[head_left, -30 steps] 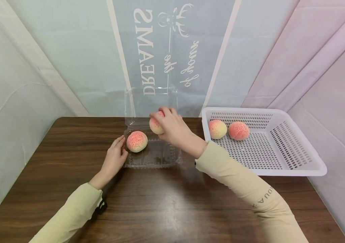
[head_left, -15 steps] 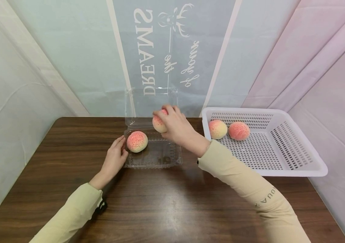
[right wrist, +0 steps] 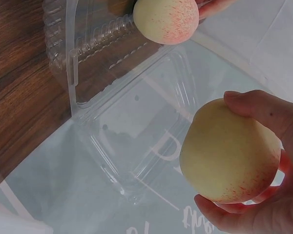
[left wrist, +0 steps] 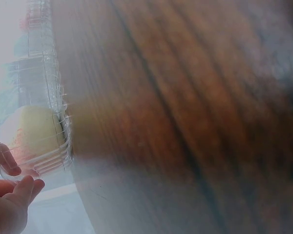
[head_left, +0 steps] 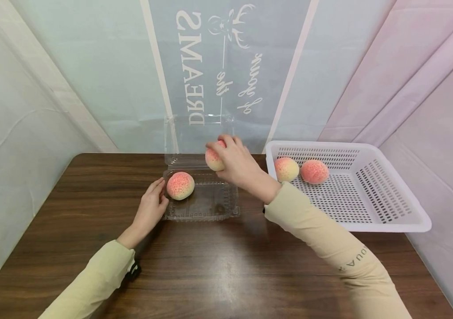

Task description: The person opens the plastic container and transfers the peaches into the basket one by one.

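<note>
My right hand [head_left: 236, 161] grips a pink-and-cream peach [head_left: 214, 158], thumb and fingers curled round it. It is held above the back of a clear plastic clamshell container [head_left: 206, 208], near the hinge; the right wrist view shows this peach [right wrist: 229, 153] apart from the plastic. A second peach [head_left: 180, 186] sits in the container's left part. At the container's left side, my left hand [head_left: 148, 210] rests with fingers extended against the edge. In the left wrist view its fingertips [left wrist: 7, 163] lie by the plastic wall, close to the seated peach [left wrist: 34, 134].
A white perforated basket [head_left: 394, 195] stands to the right, with two peaches, one pale [head_left: 286, 169] and one pinker [head_left: 315, 172], at its back left. The container's raised lid [head_left: 198, 137] leans toward the printed backdrop [head_left: 282, 26]. Dark wooden tabletop [head_left: 210, 266] lies in front.
My right hand has moved a little right and toward the back, carrying the held peach. My left hand and the peach in the container stay in place.
</note>
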`<state>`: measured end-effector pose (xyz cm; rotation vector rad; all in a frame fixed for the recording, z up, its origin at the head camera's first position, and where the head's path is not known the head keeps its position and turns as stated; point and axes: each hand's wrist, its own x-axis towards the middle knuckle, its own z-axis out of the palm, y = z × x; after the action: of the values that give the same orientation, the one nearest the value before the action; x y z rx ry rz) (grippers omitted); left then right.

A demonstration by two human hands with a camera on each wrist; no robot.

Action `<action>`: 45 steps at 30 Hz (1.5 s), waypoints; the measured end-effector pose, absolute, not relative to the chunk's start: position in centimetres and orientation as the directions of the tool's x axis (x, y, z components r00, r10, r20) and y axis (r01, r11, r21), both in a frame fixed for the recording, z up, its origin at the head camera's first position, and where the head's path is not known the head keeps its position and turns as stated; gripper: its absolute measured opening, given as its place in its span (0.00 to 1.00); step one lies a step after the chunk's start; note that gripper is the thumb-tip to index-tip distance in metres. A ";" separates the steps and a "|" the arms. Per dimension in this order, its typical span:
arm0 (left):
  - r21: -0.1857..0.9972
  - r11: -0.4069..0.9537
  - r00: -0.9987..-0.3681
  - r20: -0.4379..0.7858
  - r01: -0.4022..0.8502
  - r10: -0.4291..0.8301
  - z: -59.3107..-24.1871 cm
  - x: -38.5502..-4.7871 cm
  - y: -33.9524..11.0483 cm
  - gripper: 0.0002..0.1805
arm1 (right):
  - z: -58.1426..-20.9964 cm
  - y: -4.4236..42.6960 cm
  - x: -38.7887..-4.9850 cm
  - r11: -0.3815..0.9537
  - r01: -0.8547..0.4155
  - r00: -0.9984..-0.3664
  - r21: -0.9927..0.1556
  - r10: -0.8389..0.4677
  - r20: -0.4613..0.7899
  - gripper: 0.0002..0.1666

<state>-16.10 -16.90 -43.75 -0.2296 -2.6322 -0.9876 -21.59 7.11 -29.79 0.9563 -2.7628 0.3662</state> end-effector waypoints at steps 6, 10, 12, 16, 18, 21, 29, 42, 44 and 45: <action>0.612 0.746 -0.935 0.352 0.261 0.039 -43.8 -16.1 -16.9 0.25 | -29.7 7.6 -21.8 0.764 -0.621 -0.778 -0.177 -0.572 0.261 0.40; 0.607 0.750 -0.935 0.352 0.263 0.042 -43.7 -16.2 -16.9 0.25 | -29.5 8.1 -21.8 0.767 -0.617 -0.781 -0.177 -0.567 0.263 0.39; 0.606 0.751 -0.935 0.351 0.262 0.043 -43.8 -16.2 -16.9 0.25 | -29.5 8.3 -21.8 0.768 -0.616 -0.781 -0.177 -0.565 0.266 0.39; 0.605 0.752 -0.935 0.352 0.262 0.042 -43.8 -16.2 -16.9 0.25 | -29.4 8.7 -21.8 0.769 -0.616 -0.780 -0.172 -0.563 0.275 0.39; 0.604 0.753 -0.934 0.354 0.262 0.042 -43.8 -16.2 -16.9 0.25 | -29.4 8.9 -21.9 0.769 -0.617 -0.778 -0.170 -0.562 0.280 0.39; 0.605 0.752 -0.934 0.356 0.262 0.040 -43.8 -16.2 -16.9 0.25 | -29.4 9.2 -22.0 0.771 -0.614 -0.779 -0.170 -0.556 0.291 0.39; 0.616 0.748 -0.941 0.336 0.248 0.035 -43.9 -16.2 -16.8 0.25 | -29.5 9.9 -22.1 0.757 -0.628 -0.764 -0.181 -0.555 0.327 0.39; 0.617 0.748 -0.943 0.332 0.245 0.036 -44.0 -16.2 -16.8 0.25 | -29.8 11.3 -22.5 0.765 -0.621 -0.766 -0.172 -0.545 0.341 0.38; 0.617 0.747 -0.942 0.334 0.246 0.034 -44.1 -16.2 -16.8 0.25 | -29.8 11.5 -22.5 0.767 -0.618 -0.767 -0.170 -0.543 0.341 0.38; 0.615 0.748 -0.941 0.336 0.247 0.035 -44.1 -16.2 -16.8 0.25 | -29.8 11.6 -22.5 0.768 -0.618 -0.767 -0.167 -0.543 0.343 0.38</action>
<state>-16.16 -16.85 -44.09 -0.2190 -2.6449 -0.9932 -22.49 11.56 -29.79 0.9027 -2.6890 0.3937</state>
